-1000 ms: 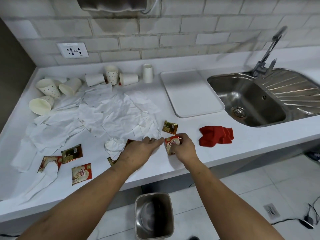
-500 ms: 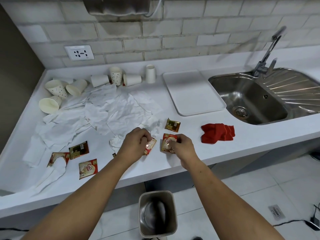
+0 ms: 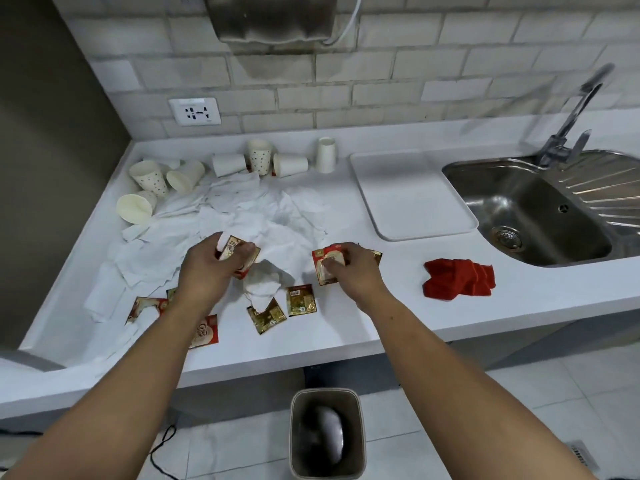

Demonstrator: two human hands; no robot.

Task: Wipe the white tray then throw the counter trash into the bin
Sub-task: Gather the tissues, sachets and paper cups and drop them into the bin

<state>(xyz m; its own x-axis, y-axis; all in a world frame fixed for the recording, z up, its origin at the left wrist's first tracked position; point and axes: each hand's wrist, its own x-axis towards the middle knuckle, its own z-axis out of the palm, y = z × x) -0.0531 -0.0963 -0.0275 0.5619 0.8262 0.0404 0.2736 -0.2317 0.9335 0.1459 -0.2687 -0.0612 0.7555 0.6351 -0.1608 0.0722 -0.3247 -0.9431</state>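
Note:
My left hand (image 3: 211,268) grips a red-and-gold sachet (image 3: 232,247) together with a crumpled white tissue (image 3: 261,289) above the counter's middle. My right hand (image 3: 349,270) pinches another red sachet (image 3: 325,268), with a gold one partly hidden behind it. Loose sachets (image 3: 300,300) lie near the front edge. Crumpled tissues (image 3: 242,216) spread across the counter, and several paper cups (image 3: 259,161) lie or stand at the back left. The white tray (image 3: 412,195) sits by the sink. A grey bin (image 3: 327,434) stands on the floor below the counter edge.
A red cloth (image 3: 459,284) lies bunched on the counter right of my right hand. The steel sink (image 3: 533,209) and tap (image 3: 575,116) fill the right side. A wall socket (image 3: 194,111) and a dispenser (image 3: 273,19) hang on the tiled wall. Cables trail on the floor.
My left hand has closed on a sachet and tissue and lifted them toward the left. My right hand has kept hold of its red sachet. The view has shifted left.

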